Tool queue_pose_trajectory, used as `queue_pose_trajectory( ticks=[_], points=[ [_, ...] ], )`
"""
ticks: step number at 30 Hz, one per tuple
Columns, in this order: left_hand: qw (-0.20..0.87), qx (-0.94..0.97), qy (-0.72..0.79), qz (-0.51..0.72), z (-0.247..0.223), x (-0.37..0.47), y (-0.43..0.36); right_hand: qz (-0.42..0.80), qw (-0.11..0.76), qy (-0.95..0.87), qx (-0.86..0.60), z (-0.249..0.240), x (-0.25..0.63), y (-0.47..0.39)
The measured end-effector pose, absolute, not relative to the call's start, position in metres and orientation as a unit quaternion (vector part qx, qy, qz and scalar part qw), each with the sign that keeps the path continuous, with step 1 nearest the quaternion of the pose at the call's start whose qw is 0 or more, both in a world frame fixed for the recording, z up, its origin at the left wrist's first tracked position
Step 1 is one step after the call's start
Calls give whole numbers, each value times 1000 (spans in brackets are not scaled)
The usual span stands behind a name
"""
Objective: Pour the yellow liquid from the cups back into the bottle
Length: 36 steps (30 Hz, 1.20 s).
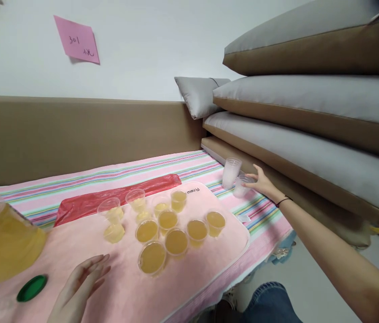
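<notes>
The pink note (76,40) reads "301" above unclear writing; the mat (189,269) seemingly says "A new".

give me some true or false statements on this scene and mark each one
1. The right hand is at the cloudy plastic cups on the striped cloth. True.
2. The green lid lies on the red plastic. False: the green lid lies on the pink mat.
3. The left hand is holding a filled cup. False: the left hand is empty.
4. The pink note is on the wall. True.
5. The red plastic lies beyond the cups of yellow liquid, as seen from the person. True.
</notes>
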State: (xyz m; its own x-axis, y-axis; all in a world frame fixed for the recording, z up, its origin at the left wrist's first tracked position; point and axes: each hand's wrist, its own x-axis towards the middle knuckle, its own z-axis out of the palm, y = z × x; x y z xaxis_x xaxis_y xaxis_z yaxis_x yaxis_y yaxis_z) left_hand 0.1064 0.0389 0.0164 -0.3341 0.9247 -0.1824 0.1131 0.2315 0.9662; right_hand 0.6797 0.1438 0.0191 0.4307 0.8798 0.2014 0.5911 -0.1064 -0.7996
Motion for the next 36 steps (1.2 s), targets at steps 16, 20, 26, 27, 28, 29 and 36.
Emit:
queue_pose_trajectory(
  ticks=[16,20,26,27,28,29,36],
  points=[
    [461,412,640,456,24,86,34,161,424,-520,-724,16,674,144],
    [459,414,637,461,27,89,32,157,423,-515,-729,13,674,144],
    [418,393,648,501,31,104,28,152,417,-521,-729,8,672,146],
    [414,391,649,505,31,105,28,152,416,-524,-728,8,672,145],
    [414,391,648,507,31,106,28,153,416,-526,-726,9,671,145],
    [415,391,645,508,31,106,27,146,414,-529,-726,10,669,144],
    [422,404,634,507,29,103,24,-106,375,-660,-642,48,606,138]
  ],
)
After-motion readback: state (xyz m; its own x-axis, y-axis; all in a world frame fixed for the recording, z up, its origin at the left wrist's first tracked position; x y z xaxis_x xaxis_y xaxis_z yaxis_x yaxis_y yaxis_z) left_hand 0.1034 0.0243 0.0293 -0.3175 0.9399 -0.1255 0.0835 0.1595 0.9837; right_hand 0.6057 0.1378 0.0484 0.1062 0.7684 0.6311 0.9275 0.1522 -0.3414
